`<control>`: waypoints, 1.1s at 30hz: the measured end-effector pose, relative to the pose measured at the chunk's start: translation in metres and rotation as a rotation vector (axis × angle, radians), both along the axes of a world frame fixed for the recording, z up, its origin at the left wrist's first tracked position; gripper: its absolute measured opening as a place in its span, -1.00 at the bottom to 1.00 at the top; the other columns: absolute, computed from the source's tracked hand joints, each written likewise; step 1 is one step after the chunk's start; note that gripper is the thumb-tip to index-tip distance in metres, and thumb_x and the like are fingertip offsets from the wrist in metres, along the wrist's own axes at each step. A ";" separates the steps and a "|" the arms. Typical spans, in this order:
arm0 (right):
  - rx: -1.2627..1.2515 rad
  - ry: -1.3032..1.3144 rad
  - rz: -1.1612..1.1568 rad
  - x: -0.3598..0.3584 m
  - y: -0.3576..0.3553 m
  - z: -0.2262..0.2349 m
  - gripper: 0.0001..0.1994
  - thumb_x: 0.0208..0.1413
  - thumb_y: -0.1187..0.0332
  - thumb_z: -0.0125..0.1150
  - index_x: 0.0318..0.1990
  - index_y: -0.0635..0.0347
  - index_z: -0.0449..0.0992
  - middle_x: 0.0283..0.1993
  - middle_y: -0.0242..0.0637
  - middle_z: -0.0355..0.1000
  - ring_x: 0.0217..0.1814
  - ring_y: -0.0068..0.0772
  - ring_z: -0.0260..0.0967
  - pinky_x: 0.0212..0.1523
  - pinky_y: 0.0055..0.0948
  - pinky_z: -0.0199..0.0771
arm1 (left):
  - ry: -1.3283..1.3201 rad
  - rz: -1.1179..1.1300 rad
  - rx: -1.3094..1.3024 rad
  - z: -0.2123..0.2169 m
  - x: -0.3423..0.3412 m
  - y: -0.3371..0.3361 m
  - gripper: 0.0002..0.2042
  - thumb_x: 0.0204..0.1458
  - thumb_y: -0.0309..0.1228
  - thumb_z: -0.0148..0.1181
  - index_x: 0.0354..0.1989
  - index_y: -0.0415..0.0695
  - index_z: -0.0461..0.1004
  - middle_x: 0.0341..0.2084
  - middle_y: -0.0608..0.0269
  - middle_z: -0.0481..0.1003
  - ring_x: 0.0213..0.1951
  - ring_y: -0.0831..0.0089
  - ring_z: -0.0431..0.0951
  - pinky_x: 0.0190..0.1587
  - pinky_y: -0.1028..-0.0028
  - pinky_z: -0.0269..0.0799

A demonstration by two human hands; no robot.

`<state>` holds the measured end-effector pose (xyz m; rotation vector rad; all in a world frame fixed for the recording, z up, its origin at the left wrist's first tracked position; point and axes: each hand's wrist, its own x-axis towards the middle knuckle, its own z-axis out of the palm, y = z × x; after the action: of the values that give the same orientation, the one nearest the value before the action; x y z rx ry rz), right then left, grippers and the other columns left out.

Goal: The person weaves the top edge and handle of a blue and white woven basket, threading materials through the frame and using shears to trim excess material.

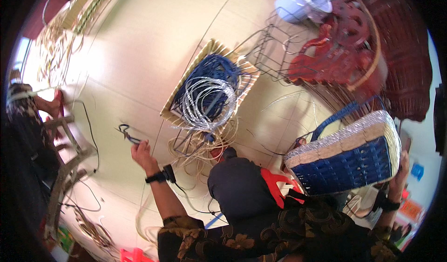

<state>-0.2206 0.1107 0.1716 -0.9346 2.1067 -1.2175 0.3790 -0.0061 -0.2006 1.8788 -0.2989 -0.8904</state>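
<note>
Pale floor [139, 57] below blue, silver-trimmed woven basket [344, 163]

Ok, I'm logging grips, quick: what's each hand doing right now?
Left hand: closed on a slim, dark scissors-like tool.
Right hand: holding one end of the blue, cream and silver woven basket, fingers partly hidden.

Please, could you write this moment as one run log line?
Left hand: holds dark-handled tool | Right hand: holds blue woven basket | Floor: tray with blue strands, silver coil
</note>
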 end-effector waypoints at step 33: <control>-0.369 -0.344 0.345 0.020 0.004 -0.105 -0.92 -0.13 0.47 0.10 -0.58 0.27 0.39 -0.55 -0.52 0.24 -0.54 -0.76 0.06 -0.50 -0.69 0.05 | 0.453 -0.824 -0.969 0.250 -0.267 0.046 -0.89 -0.28 -0.63 0.01 -0.54 -0.24 0.23 -0.54 0.08 0.36 -0.27 0.07 0.43 -0.07 0.15 0.27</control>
<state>-0.2011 0.1149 0.0663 -1.0987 1.4124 -1.4814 0.1118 0.0402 0.0491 0.5935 -1.0412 -1.3422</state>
